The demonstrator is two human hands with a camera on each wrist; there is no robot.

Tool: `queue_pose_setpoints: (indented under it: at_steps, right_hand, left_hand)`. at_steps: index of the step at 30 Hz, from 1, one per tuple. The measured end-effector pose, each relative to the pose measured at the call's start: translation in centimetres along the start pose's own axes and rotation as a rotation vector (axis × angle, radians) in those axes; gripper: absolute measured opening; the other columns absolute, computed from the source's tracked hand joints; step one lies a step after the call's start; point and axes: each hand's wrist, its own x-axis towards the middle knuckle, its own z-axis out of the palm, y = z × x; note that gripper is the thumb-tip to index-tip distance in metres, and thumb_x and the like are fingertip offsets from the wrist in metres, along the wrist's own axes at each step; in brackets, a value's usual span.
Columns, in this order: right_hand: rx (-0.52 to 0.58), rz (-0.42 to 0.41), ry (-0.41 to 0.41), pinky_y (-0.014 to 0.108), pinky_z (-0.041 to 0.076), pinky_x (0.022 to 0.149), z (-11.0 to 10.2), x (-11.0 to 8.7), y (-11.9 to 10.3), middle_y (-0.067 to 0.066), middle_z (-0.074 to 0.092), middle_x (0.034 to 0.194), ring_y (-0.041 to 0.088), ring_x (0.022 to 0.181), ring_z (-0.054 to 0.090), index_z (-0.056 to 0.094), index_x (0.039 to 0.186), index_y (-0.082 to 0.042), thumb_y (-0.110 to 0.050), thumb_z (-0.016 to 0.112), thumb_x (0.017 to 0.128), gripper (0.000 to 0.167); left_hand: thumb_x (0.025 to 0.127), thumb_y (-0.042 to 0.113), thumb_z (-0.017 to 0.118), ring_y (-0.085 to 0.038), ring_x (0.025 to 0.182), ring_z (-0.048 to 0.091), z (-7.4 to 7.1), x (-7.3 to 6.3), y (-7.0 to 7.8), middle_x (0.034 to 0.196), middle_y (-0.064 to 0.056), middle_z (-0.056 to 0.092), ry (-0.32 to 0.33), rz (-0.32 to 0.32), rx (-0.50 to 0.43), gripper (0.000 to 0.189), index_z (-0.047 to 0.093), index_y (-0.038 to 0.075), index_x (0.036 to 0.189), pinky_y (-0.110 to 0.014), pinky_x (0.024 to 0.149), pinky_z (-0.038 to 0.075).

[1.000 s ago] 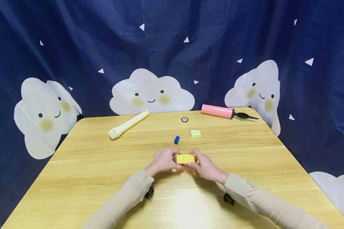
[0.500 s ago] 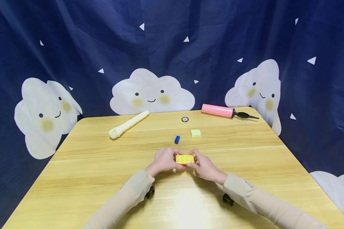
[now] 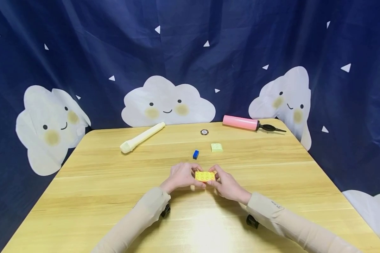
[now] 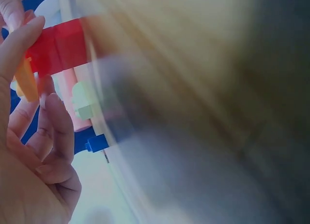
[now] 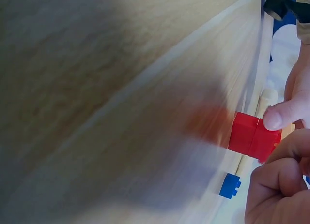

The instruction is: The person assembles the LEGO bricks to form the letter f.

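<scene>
In the head view a yellow toy building brick (image 3: 204, 176) with studs on top sits between both hands. Under it are red building bricks (image 4: 60, 47), stacked with a seam between them and standing on the table. My left hand (image 3: 182, 175) grips the red stack near its upper end, thumb on one side and fingers on the other. From the other side, my right hand (image 3: 227, 184) pinches the right end of the yellow brick. In the right wrist view the red bricks (image 5: 249, 137) show beside the left thumb, and the yellow brick is mostly hidden behind fingers.
A small blue brick (image 3: 195, 154) and a pale green brick (image 3: 216, 147) lie just beyond the hands on the wooden table (image 3: 98, 196). Farther back are a round chip (image 3: 204, 132), a cream microphone-shaped object (image 3: 142, 137) and a pink hand pump (image 3: 240, 122).
Both hands stay in nearly the same place around the bricks. The yellow brick shifts very slightly left, then back right. Nothing else on the table moves.
</scene>
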Motion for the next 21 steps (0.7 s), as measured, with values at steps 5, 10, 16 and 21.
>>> queue_pose_setpoints:
  at_steps: [5,10,16,21]
  right_hand:
    - [0.016,0.011,-0.012,0.019,0.041,0.043,0.11,0.00,0.00,0.010,0.057,0.082,0.013,0.050,0.051,0.046,0.116,-0.007,-0.007,0.058,0.094,0.025]
    - [0.034,0.026,-0.011,0.018,0.041,0.042,0.17,-0.01,-0.02,0.012,0.057,0.083,0.015,0.051,0.052,0.046,0.116,-0.007,-0.006,0.057,0.094,0.025]
    - [0.034,0.032,0.002,0.018,0.040,0.042,0.20,-0.09,0.01,0.011,0.057,0.081,0.015,0.050,0.052,0.047,0.115,-0.007,-0.006,0.058,0.093,0.024]
    - [0.034,0.040,-0.007,0.018,0.040,0.042,0.22,-0.03,-0.01,0.011,0.057,0.082,0.014,0.050,0.052,0.047,0.116,-0.007,-0.007,0.058,0.094,0.025]
  left_hand:
    - [0.055,0.059,0.083,-0.004,0.068,0.051,-0.18,0.14,0.00,0.081,0.022,0.064,0.003,-0.010,-0.015,0.043,0.069,0.038,0.090,-0.030,0.061,0.034]
    - [0.056,0.058,0.084,-0.004,0.069,0.051,-0.21,0.16,-0.06,0.084,0.023,0.065,0.005,-0.010,-0.044,0.037,0.069,0.040,0.085,-0.031,0.062,0.033]
    - [0.054,0.058,0.085,-0.006,0.071,0.050,-0.18,0.18,-0.04,0.088,0.021,0.066,0.015,-0.027,-0.052,0.038,0.070,0.041,0.084,-0.031,0.064,0.032]
    - [0.052,0.059,0.085,-0.007,0.069,0.049,-0.15,0.14,-0.03,0.090,0.020,0.066,0.019,-0.032,-0.040,0.040,0.071,0.041,0.084,-0.031,0.064,0.032]
